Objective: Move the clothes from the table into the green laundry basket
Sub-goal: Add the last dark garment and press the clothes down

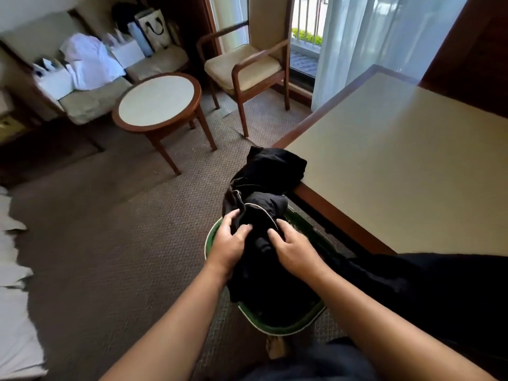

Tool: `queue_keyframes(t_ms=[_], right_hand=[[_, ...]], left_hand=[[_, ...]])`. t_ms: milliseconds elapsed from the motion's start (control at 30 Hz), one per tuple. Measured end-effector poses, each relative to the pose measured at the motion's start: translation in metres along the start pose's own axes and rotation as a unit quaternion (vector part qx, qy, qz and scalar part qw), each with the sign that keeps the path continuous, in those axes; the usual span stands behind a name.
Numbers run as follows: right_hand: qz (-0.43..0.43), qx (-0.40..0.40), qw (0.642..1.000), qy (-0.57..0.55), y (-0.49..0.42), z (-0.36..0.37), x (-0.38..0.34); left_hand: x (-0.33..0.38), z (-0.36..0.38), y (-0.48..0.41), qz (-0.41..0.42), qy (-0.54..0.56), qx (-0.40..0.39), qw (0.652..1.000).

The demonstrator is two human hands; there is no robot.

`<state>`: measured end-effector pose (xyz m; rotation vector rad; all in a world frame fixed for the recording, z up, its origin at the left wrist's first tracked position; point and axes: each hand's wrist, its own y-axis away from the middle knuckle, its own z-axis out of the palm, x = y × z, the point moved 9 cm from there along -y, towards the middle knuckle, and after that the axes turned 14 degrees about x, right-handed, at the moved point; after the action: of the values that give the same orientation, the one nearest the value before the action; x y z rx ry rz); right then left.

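A heap of black clothes (261,204) fills the green laundry basket (277,327) and rises well above its rim, the top of the pile leaning against the near corner of the table (398,171). A thin pale piping line runs across one of the garments near the middle of the heap. The basket stands on the brown carpet (110,229) just beside the table's wooden edge, only parts of its green rim showing around the dark cloth.

Both hands lie on the pile. The left hand (229,243) rests palm-down on the left side, fingers spread and bent into the cloth. The right hand (295,250) rests on the right side, fingers curled loosely over a fold; whether either hand truly grips the cloth or only presses on it is hard to tell. More black cloth (426,287) hangs off the near end of the table at the right, and it may be a further garment or the person's own clothing.

The table's pale top is otherwise bare in the part visible. Beyond it stand a wooden armchair (244,70) with a cream seat, a small round table (156,101), and a sofa (96,78) holding white cloth and bags. Sheer curtains (371,42) hang at the window behind.
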<state>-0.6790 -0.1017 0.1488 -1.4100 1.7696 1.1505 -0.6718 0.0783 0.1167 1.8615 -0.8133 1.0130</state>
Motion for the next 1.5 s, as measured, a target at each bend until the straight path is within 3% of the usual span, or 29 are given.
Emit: queue_keyframes(t_ms=[100,233,567,967,1067,1167,1233,1367,1500], right_hand=[[0.018,0.003,1.0,0.013,0.001,0.01,0.015],[0.029,-0.002,0.999,0.037,0.003,0.018,0.032],[0.054,0.028,0.997,0.039,0.017,0.006,0.068],[0.069,0.137,0.988,0.009,0.034,-0.057,0.097],[0.06,0.225,0.966,0.111,0.038,-0.095,0.11],[0.077,0.307,0.899,0.303,0.053,-0.151,0.123],[0.117,0.293,0.859,0.403,0.063,-0.184,0.141],[0.253,0.237,0.844,0.409,0.075,-0.23,0.191],[0.278,0.209,0.853,0.389,0.07,-0.242,0.211]], left_hand=[[-0.026,0.01,0.011,-0.038,-0.08,-0.066,0.994],[-0.042,0.023,0.02,-0.055,-0.111,-0.12,0.985],[-0.044,0.056,0.032,-0.003,-0.137,-0.174,0.975],[-0.012,0.134,0.065,0.069,-0.127,-0.261,0.954],[-0.002,0.156,0.079,0.081,-0.13,-0.292,0.944],[0.008,0.181,0.095,0.098,-0.133,-0.32,0.933],[0.014,0.198,0.106,0.105,-0.14,-0.341,0.924],[0.021,0.225,0.121,0.116,-0.151,-0.365,0.911],[0.025,0.24,0.129,0.122,-0.156,-0.374,0.906]])
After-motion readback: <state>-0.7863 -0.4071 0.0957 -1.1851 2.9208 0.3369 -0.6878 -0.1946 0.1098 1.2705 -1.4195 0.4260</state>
